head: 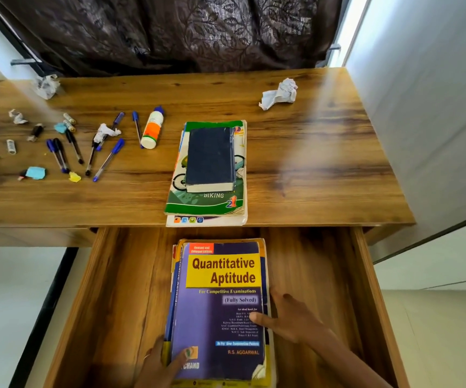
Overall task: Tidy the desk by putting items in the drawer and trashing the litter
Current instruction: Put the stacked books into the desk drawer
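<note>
Both hands grasp a purple book (220,312) lying in the open drawer (114,303): left hand (159,365) at its lower corner; right hand (290,317) at its right edge.

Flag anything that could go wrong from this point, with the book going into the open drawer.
1. Both hands, left hand and right hand, grip the Quantitative Aptitude book at its edges inside the drawer; fingers could get pinched as it settles.
2. The book stack sits at the desk's front edge above the drawer and might get knocked in.
3. Small paper scraps lie among the pens, so litter may get swept into the drawer with them.
</note>
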